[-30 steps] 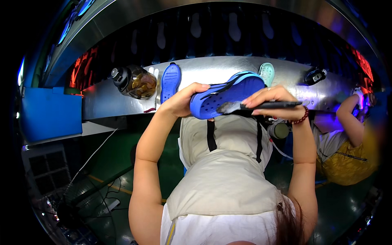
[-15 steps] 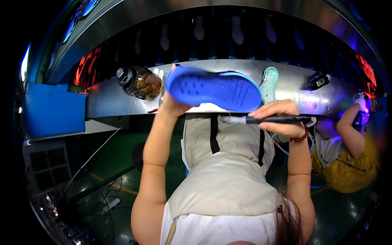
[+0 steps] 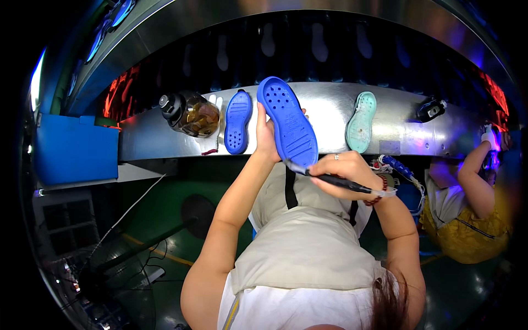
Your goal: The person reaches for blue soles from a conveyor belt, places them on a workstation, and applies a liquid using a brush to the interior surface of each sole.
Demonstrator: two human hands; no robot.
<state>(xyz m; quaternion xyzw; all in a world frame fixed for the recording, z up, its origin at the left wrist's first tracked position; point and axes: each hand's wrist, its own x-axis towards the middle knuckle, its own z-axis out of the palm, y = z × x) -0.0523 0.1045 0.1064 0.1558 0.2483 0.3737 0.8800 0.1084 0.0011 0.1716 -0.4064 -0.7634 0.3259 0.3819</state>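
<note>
My left hand [image 3: 266, 138] holds a blue shoe sole [image 3: 288, 118] tilted up over the bench's near edge, with its holed end pointing away from me. In my right hand [image 3: 350, 169] is a black-handled brush [image 3: 345, 183] with a pale tip and a clear tube at its back end. The brush tip meets the near rim of the sole, though I cannot tell how firmly it touches. Another blue sole [image 3: 237, 122] lies on the metal bench left of my left hand. A mint-green sole [image 3: 361, 122] rests on the bench to the right.
A black-lidded jar [image 3: 193, 114] of amber contents stands on the bench [image 3: 334, 99] at left. A small black object [image 3: 430, 110] sits at right. Behind runs a dark conveyor [image 3: 291, 49] with sole shapes. A co-worker's arm [image 3: 474, 176] is at far right.
The held sole has turned from lying crosswise to pointing away from me. My right hand has moved left and brought the brush tip to it. The second blue sole now shows on the bench.
</note>
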